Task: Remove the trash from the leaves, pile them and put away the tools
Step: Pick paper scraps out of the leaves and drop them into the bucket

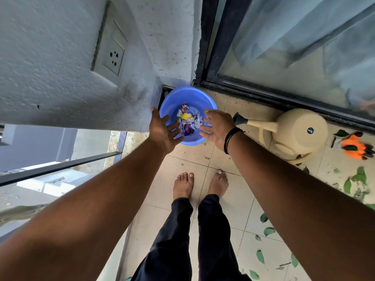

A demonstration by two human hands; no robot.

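Head view: blue basin (pixel 183 98) at frame center, on the floor in the wall corner — holds mixed paper and wrapper trash (pixel 187 122). Both arms reach out over it. Left hand (pixel 162 130) palm-up, fingers spread, holding nothing; right hand (pixel 218 126) fingers relaxed, also holding nothing. Hands apart, either side of the basin. Green leaves (pixel 359 176) scattered on floor tiles at right; beige watering can (pixel 294 130) beside the basin.

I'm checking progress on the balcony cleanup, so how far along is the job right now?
Done: trash sits in the blue basin. In hand: nothing gripped; the left hand and right hand reach open toward the basin. Left: leaves lie scattered on the tiles, unpiled, and the watering can and orange gloves are on the floor.
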